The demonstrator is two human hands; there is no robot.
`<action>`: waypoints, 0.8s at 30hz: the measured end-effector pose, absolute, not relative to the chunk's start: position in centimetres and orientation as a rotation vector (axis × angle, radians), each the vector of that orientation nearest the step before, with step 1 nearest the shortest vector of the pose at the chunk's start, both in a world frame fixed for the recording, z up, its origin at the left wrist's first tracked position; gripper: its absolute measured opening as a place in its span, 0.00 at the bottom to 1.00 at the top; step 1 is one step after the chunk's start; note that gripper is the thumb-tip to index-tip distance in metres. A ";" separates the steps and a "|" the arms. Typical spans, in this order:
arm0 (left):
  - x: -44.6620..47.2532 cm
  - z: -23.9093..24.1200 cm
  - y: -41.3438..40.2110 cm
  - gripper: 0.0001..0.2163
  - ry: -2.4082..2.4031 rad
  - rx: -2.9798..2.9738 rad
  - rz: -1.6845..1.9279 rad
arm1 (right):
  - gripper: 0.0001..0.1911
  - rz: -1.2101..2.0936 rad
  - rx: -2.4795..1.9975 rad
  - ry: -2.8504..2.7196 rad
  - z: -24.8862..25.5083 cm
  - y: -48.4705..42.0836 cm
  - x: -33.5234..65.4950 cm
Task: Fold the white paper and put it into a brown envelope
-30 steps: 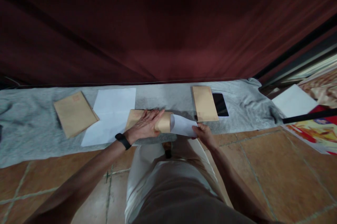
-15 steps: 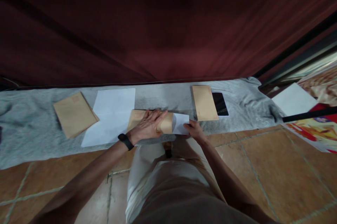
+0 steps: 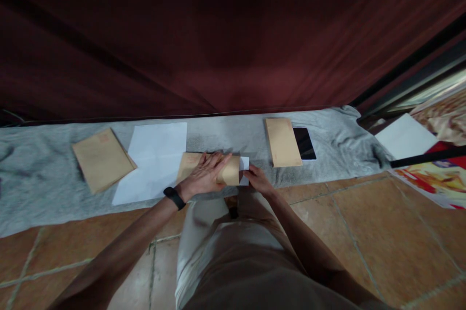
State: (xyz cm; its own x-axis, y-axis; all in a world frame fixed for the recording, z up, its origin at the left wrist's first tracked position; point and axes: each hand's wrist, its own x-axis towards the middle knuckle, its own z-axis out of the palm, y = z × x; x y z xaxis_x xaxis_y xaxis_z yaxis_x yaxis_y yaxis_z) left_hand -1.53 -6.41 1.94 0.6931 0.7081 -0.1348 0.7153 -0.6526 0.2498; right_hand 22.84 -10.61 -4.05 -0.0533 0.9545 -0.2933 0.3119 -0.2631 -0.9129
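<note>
A brown paper envelope (image 3: 230,172) lies sideways on the grey cloth in front of me. My left hand (image 3: 208,172) rests flat across it with the fingers stretched out, a dark band on its wrist. Out of the envelope's right end sticks a short piece of white folded paper (image 3: 244,170). My right hand (image 3: 258,178) pinches the outer edge of that paper. How far the paper reaches inside is hidden by the envelope and my left hand.
White sheets (image 3: 155,162) lie to the left, partly under a stack of brown envelopes (image 3: 103,160). Right of my hands, another brown envelope (image 3: 283,143) overlaps a dark-screened phone (image 3: 305,143). The grey cloth (image 3: 225,130) runs along a dark red curtain (image 3: 233,81).
My right hand has moved left with the white paper, pushing it deeper into the envelope, so less of it shows. My left hand stays in place on the envelope.
</note>
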 end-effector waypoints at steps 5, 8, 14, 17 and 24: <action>-1.1 1.8 -6.7 0.51 1.136 2.626 -0.032 | 0.06 1.172 -1.638 -1.434 -3.8 -11.0 23.9; -1.3 1.3 -6.7 0.51 1.126 2.603 -0.068 | 0.04 1.096 -1.701 -1.449 -3.5 -11.2 24.4; -1.8 0.8 -6.2 0.54 1.066 2.577 -0.079 | 0.06 1.027 -1.779 -1.498 -3.2 -11.4 24.7; -1.8 1.0 -6.0 0.56 1.063 2.578 -0.014 | 0.07 1.043 -1.792 -1.500 -3.4 -11.4 24.5; -1.8 0.9 -6.1 0.56 1.148 2.554 -0.015 | 0.08 1.071 -1.782 -1.403 -3.6 -11.7 26.2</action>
